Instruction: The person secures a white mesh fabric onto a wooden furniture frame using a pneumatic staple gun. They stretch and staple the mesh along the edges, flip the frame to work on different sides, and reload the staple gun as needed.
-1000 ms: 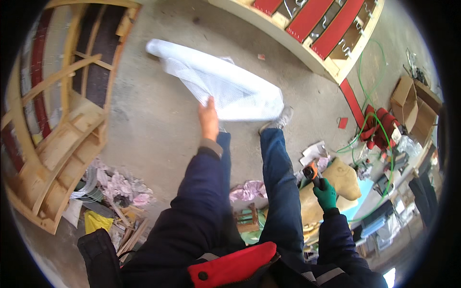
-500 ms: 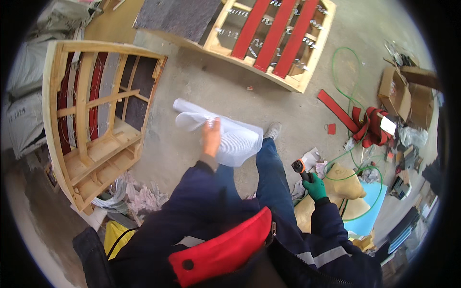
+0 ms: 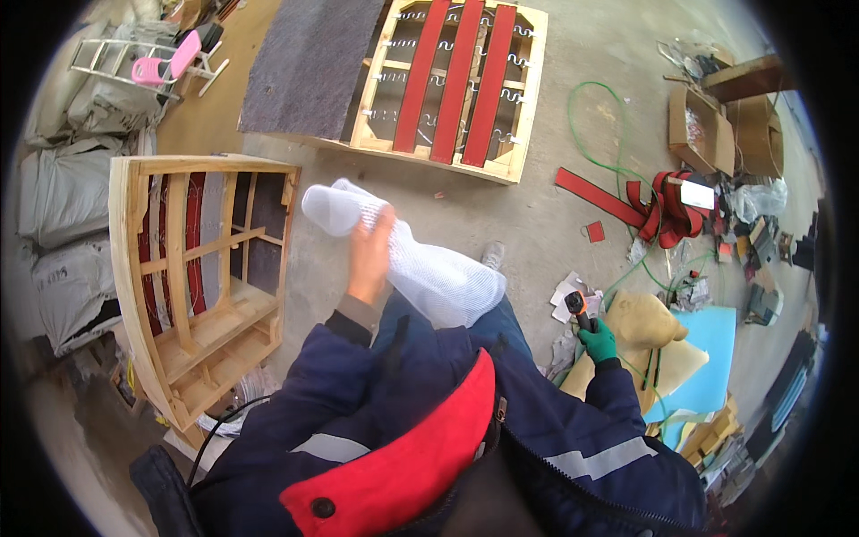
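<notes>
My bare left hand (image 3: 369, 253) grips a bundled white mesh fabric (image 3: 420, 267) and holds it up in front of my legs. The fabric hangs across my knee towards the right. My right hand (image 3: 597, 342) wears a green glove and is shut on an orange and black hand tool (image 3: 577, 306), held low at my right side. A green hose (image 3: 617, 161) runs across the floor near that tool. I wear a dark blue jacket with a red collar.
A curved wooden furniture frame (image 3: 192, 277) stands at my left. A second wooden frame with red straps (image 3: 456, 80) lies ahead on the concrete floor. Red webbing (image 3: 644, 201), cardboard boxes (image 3: 707, 125), paper scraps and foam pieces (image 3: 680, 349) clutter the right. Grey sacks (image 3: 63, 206) pile at far left.
My left hand has pulled the white fabric up off the floor and bunched it closer to my body. My view has risen and swung, showing more of the floor ahead.
</notes>
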Available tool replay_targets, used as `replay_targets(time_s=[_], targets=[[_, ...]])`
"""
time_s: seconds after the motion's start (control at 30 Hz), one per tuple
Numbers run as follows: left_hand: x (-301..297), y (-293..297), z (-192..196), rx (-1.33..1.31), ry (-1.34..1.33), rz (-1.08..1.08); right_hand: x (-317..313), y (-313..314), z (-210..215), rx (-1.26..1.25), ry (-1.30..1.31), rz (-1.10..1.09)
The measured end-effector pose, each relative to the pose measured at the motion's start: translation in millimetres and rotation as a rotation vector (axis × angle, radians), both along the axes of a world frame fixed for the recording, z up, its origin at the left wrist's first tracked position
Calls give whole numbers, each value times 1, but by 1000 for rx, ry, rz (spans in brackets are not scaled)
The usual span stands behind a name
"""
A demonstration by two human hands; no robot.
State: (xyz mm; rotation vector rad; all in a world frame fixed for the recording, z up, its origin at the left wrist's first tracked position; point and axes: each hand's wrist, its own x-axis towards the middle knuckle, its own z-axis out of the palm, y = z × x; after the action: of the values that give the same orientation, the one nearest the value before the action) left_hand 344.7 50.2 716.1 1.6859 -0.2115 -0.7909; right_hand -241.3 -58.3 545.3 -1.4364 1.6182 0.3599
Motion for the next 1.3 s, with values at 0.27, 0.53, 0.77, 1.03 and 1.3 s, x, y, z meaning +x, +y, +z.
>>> replay_targets(time_s=[0.27,0.53,0.77,1.03,1.3], targets=[[110,-38,61,-401,240,205,45,18,41,80,-90,-244],[170,-139,86,-452,109,225,98,-6,87,92,-190,-356],[181,-296,112,-554,-42,84,73,-129,37,85,-263,-346],[233,-444,93,-240,-403,260,-20,-324,56,-2,-267,-296],[258,-517,53,-195,-345,316,-68,-468,101,-65,-361,-396]])
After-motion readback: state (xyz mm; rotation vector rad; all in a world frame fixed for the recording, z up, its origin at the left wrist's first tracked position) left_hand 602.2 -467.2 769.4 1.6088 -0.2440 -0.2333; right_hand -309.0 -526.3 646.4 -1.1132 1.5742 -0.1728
